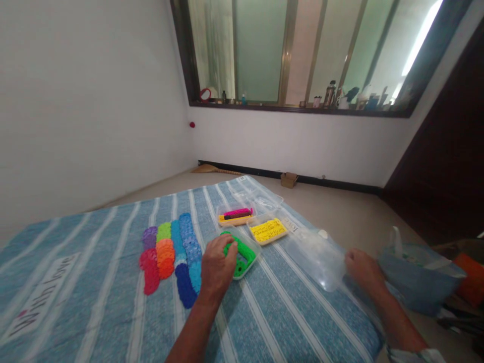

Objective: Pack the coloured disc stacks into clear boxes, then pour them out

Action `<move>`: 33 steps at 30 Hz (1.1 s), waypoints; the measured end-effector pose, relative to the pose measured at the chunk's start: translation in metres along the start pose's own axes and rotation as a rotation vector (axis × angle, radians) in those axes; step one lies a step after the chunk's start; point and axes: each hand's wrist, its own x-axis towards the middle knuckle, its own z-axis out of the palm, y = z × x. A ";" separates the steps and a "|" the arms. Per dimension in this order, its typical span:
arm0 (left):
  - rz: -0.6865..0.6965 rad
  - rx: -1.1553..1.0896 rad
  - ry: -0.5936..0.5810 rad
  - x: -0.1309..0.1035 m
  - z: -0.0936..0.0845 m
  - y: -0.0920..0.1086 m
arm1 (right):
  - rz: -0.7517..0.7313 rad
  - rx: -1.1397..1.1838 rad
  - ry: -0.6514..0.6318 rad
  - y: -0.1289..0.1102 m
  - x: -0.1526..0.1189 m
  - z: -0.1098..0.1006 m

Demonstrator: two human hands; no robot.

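Note:
My left hand [219,259] is over the left side of a clear plastic box [254,259] that holds green pieces [247,252]. Its fingers are curled together by the green pieces; whatever is between them is hidden. On the right, my right hand [365,269] is closed in a loose fist near the bed's edge, beside a clear plastic container or lid [321,259]; its palm side cannot be seen. Left of my left hand lie rows of small colored pieces: blue [189,237], dark blue [184,285], orange [165,257], red [151,272], purple [149,236] and lime green [164,231].
Behind the green box stand a box of yellow pieces [269,230] and one with pink, brown and orange pieces [236,217]. Another clear container [266,200] lies farther back. Striped cloth [124,302] covers the surface. A blue bag [419,277] sits at right.

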 end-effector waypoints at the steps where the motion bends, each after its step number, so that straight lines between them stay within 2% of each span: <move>1: 0.017 -0.020 -0.028 -0.003 0.002 0.006 | -0.006 0.047 0.029 0.000 -0.004 -0.002; 5: 0.026 -0.102 -0.183 -0.016 0.012 0.023 | 0.002 0.336 0.116 -0.001 -0.020 -0.015; 9: -0.046 -0.191 -0.339 -0.024 0.019 0.032 | -0.021 0.453 0.234 -0.011 -0.041 -0.037; 12: -0.158 -0.319 -0.439 -0.028 0.021 0.040 | -0.165 0.497 0.383 -0.028 -0.060 -0.052; 17: -0.522 -0.570 -0.508 -0.028 0.021 0.047 | -0.524 0.498 0.566 -0.059 -0.081 -0.058; 20: -0.567 -0.580 -0.524 -0.027 0.022 0.045 | -0.653 0.469 0.626 -0.068 -0.080 -0.054; 24: -0.591 -0.545 -0.541 -0.030 0.029 0.043 | -0.668 0.464 0.645 -0.066 -0.078 -0.050; 28: -0.603 -0.568 -0.574 -0.042 0.041 0.048 | -0.648 0.511 0.579 -0.063 -0.082 -0.051; 33: -0.765 -0.619 -0.692 -0.066 0.062 0.055 | -0.500 0.622 0.501 -0.062 -0.086 -0.049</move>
